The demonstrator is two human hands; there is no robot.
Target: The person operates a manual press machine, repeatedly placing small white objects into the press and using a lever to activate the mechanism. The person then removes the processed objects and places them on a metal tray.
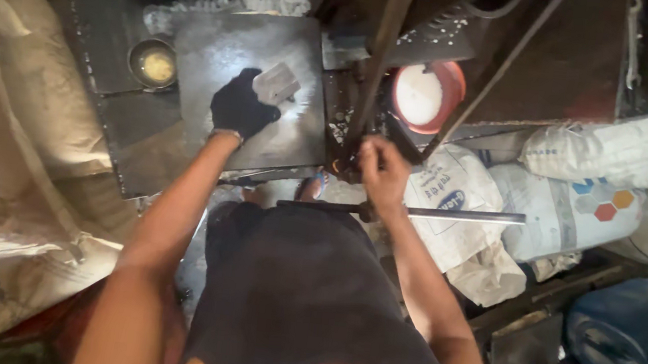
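My left hand (241,107), in a dark glove, rests on a square grey metal plate (225,51) and holds a small pale block (276,82) against it. My right hand (380,170) is bare and closed around a dark upright metal lever (375,59) of a machine. A long steel bar (449,214) runs level just below that hand, across my lap.
A small metal bowl with yellowish content (153,64) sits left of the plate. A red-rimmed round tub of white stuff (427,95) stands to the right of the lever. White printed sacks (579,201) lie at right, a blue drum (629,334) at lower right, and cloth sacks (4,172) at left.
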